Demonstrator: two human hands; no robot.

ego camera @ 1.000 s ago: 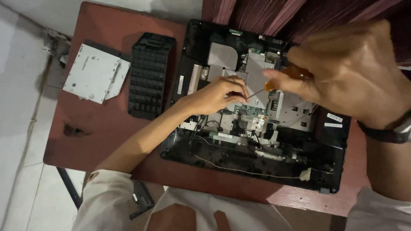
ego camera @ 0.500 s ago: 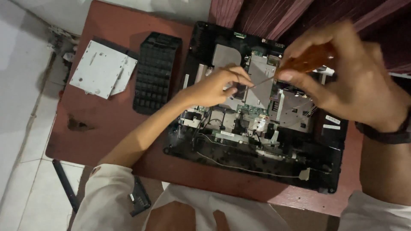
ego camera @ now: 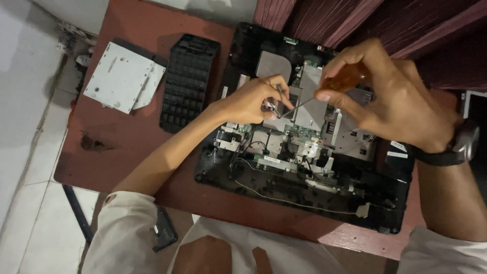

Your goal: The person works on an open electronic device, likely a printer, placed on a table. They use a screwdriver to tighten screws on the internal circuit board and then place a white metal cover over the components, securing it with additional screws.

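Observation:
An opened laptop base (ego camera: 284, 203) with bare circuit boards and metal shields lies on a reddish-brown table (ego camera: 127, 142). My right hand (ego camera: 390, 96) grips the amber handle of a screwdriver (ego camera: 341, 81), whose thin shaft slants down-left. My left hand (ego camera: 256, 99) is over the boards, fingertips pinched at the screwdriver's tip. A dark watch (ego camera: 459, 147) is on my right wrist.
A black keyboard (ego camera: 188, 81) lies face down left of the laptop. Further left rests a flat silver optical drive (ego camera: 122, 78). A dark red curtain (ego camera: 365, 20) hangs behind the table. White floor tiles (ego camera: 25, 152) show at the left, and a small dark object (ego camera: 165, 236) lies below the table edge.
The view has shifted a little. My right hand has lifted the screwdriver handle slightly and my left fingers have closed in on its tip.

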